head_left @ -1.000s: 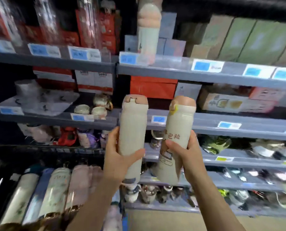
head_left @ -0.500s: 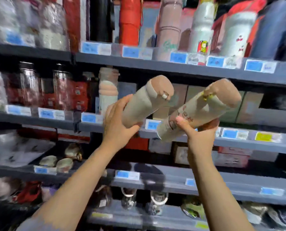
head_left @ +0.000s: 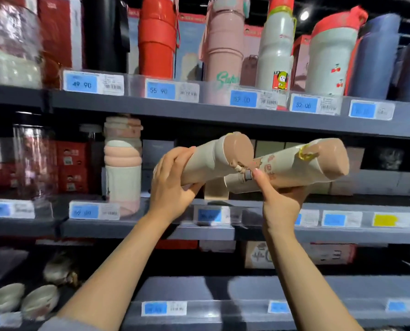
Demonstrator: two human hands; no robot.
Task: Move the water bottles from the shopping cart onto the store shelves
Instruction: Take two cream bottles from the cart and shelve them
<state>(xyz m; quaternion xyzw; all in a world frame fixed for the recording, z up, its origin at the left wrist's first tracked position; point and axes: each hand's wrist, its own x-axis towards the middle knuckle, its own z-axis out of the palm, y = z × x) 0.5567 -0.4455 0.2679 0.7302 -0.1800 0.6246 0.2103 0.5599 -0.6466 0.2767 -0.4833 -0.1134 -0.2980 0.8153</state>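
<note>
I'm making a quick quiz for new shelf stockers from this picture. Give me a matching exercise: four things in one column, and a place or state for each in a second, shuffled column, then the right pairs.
Things:
1. plain cream bottle
2. cream bottle with printed pictures
3. red bottle
4. yellow price tag

Places or states:
A. stands upright on the top shelf
B. tilted, gripped by the left hand
C. on the edge of the middle shelf, at the right
D. tilted, gripped by the right hand

Pairs: 1-B, 2-D, 3-A, 4-C
</note>
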